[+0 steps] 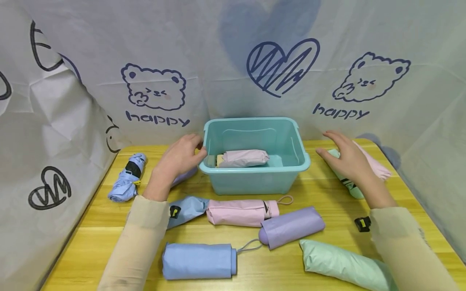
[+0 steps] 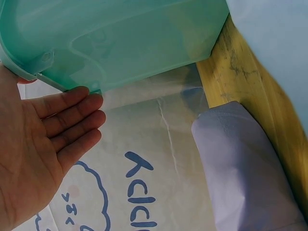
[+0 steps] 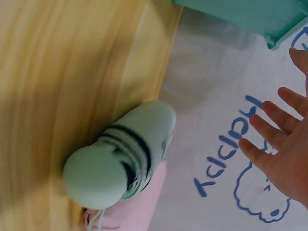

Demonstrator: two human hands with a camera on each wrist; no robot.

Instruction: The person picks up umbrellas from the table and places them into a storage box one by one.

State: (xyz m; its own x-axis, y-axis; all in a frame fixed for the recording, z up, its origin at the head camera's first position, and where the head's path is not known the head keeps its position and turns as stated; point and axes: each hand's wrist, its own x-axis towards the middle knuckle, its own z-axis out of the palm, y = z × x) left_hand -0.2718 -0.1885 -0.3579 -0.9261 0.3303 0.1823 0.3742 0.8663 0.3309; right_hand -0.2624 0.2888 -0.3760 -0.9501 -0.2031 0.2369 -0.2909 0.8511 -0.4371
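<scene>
A teal plastic bin (image 1: pixel 251 182) stands upright at the back middle of the table. Inside it lies a pale pink folded umbrella (image 1: pixel 245 157), with a small yellow piece at its left end. My left hand (image 1: pixel 182 155) is at the bin's left rim, fingers extended; in the left wrist view the fingertips (image 2: pixel 79 91) meet or nearly meet the rim. To the bin's right, my right hand (image 1: pixel 346 157) is apart from it, fingers spread, holding nothing. Beneath and beside that hand lie a mint green umbrella (image 3: pixel 96 175) and a pink umbrella (image 1: pixel 375 161).
In front of the bin lie blue (image 1: pixel 189 210), pink (image 1: pixel 236 212) and purple (image 1: pixel 293 227) umbrellas. Nearer are a blue (image 1: pixel 198 260) and a mint green umbrella (image 1: pixel 342 262). Left are a light blue umbrella (image 1: pixel 123 184) and a partly hidden purple one (image 1: pixel 185 176). Behind hangs a printed cloth (image 1: pixel 225 81).
</scene>
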